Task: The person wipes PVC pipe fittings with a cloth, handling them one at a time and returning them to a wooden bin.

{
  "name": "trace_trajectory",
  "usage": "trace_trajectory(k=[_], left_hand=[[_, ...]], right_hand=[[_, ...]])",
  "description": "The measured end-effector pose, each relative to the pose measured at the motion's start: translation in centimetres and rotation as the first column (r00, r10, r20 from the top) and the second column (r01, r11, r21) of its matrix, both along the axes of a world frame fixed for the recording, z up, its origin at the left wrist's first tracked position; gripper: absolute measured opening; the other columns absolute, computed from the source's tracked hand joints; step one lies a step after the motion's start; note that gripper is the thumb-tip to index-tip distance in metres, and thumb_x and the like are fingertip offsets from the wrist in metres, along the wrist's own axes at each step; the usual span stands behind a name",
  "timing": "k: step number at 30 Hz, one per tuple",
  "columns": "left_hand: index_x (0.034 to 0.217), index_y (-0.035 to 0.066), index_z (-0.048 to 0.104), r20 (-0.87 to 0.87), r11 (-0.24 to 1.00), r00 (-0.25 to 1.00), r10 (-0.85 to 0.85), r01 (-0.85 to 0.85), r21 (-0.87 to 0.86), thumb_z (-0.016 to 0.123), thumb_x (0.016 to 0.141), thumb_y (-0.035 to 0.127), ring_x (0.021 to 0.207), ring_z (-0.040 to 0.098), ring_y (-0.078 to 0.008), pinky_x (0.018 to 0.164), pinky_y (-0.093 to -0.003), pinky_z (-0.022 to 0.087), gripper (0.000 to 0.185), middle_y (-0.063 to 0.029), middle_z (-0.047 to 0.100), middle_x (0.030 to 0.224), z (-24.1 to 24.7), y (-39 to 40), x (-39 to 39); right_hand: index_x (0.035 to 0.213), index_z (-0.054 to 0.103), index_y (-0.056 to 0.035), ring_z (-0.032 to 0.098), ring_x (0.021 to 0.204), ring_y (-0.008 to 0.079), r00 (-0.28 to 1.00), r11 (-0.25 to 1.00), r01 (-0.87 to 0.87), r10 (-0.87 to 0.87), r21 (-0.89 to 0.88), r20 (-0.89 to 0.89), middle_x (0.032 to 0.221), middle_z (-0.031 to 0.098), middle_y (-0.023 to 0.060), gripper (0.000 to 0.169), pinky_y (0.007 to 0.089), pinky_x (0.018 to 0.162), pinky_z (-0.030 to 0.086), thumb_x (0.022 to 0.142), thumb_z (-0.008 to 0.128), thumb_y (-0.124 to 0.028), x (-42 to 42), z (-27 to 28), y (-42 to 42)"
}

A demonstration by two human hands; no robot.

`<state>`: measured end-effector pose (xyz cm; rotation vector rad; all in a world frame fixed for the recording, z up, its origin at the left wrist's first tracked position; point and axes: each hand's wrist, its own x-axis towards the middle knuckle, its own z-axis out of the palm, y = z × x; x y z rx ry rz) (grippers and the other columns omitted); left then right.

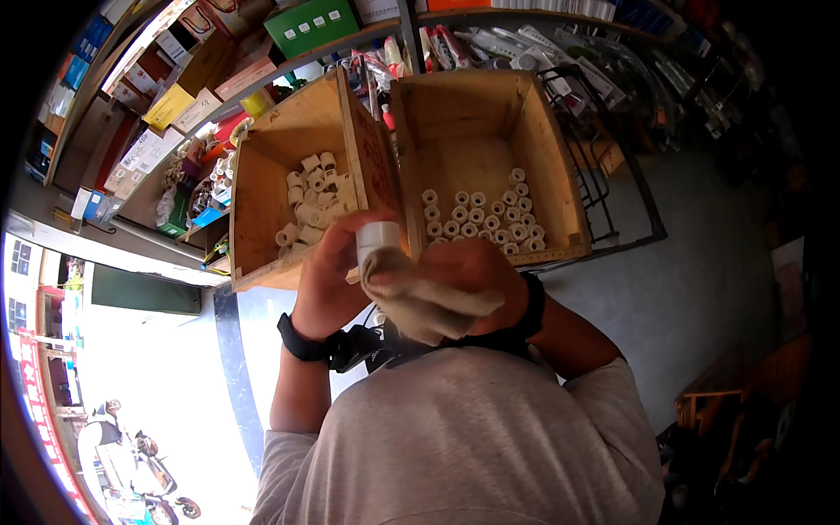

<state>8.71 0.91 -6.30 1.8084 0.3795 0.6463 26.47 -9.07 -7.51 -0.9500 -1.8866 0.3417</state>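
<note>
My left hand (338,272) grips a white plastic pipe fitting (376,236) between thumb and fingers, over the front edge of the left wooden box (289,138). My right hand (476,272), slightly blurred, holds a beige cloth (426,305) against the fitting's lower end. Loose off-white pipe fittings (318,190) lie heaped in the left box. In the right wooden box (459,98), white fittings (492,222) stand grouped towards the near side, most with their round openings up. The front of this group is partly hidden by my right hand.
Shelves with cartons (190,105) and a green box (312,29) run along the left and back. Bagged goods (518,49) lie behind the boxes. A black metal rack (607,177) borders the right box. Grey floor (669,262) shows at right, a parked scooter (134,469) outside at lower left.
</note>
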Motion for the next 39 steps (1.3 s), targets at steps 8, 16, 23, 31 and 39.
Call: trace_trajectory(k=[8, 16, 23, 31, 39], left_hand=[[0.126, 0.006, 0.037, 0.047, 0.996, 0.999, -0.012, 0.016, -0.089, 0.073, 0.069, -0.005, 0.110, 0.053, -0.0173, 0.090, -0.0300, 0.045, 0.068, -0.0101, 0.053, 0.121, 0.3, -0.7, 0.1], [0.128, 0.007, 0.036, 0.002, 0.996, 1.000, -0.023, 0.023, 0.089, 0.073, 0.069, -0.006, 0.109, 0.053, -0.0167, 0.091, -0.0304, 0.045, 0.071, -0.0100, 0.051, 0.122, 0.1, -1.1, 0.1], [0.120, 0.006, 0.040, 0.050, 0.999, 0.998, 0.046, -0.046, 0.008, 0.074, 0.071, -0.002, 0.100, 0.055, -0.0130, 0.085, -0.0277, 0.046, 0.060, -0.0100, 0.054, 0.118, -0.2, -0.6, 0.3], [0.125, 0.005, 0.038, 0.084, 0.991, 0.994, -0.064, 0.073, -0.112, 0.077, 0.066, -0.003, 0.104, 0.056, -0.0159, 0.088, -0.0281, 0.046, 0.072, -0.0103, 0.053, 0.120, 0.7, -1.4, 0.6], [0.113, 0.003, 0.049, -0.042, 0.992, 0.998, 0.043, -0.038, 0.117, 0.076, 0.069, -0.001, 0.100, 0.056, -0.0138, 0.088, -0.0289, 0.046, 0.052, -0.0081, 0.056, 0.114, 0.8, -1.3, 0.6]], right_hand=[[0.119, 0.056, -0.0158, 0.062, 0.070, 0.0245, 0.963, 0.996, -0.039, 0.015, -0.085, -0.268, 0.084, 0.061, 0.0065, 0.046, 0.0311, 0.061, 0.050, 0.075, 0.067, -0.013, -0.3, -0.8, 0.5], [0.121, 0.055, -0.0133, 0.061, 0.075, 0.0221, 0.943, 0.986, -0.116, 0.071, -0.120, -0.326, 0.092, 0.061, 0.0068, 0.042, 0.0295, 0.067, 0.050, 0.079, 0.063, -0.012, 0.4, -0.5, 0.1], [0.122, 0.052, -0.0061, 0.062, 0.084, 0.0171, 0.998, 0.988, -0.071, 0.070, -0.139, -0.009, 0.101, 0.061, 0.0091, 0.040, 0.0259, 0.071, 0.050, 0.084, 0.060, -0.016, 0.4, 0.2, -0.9], [0.116, 0.056, -0.0066, 0.062, 0.083, 0.0208, 0.831, 0.962, -0.218, 0.095, -0.162, -0.549, 0.096, 0.062, 0.0070, 0.037, 0.0288, 0.069, 0.050, 0.081, 0.065, -0.015, 0.2, -1.2, 0.0], [0.121, 0.054, -0.0041, 0.062, 0.092, 0.0168, 0.983, 0.988, -0.108, 0.090, -0.108, -0.160, 0.103, 0.063, 0.0115, 0.040, 0.0269, 0.077, 0.050, 0.083, 0.061, -0.013, 1.0, -1.0, -0.4]])
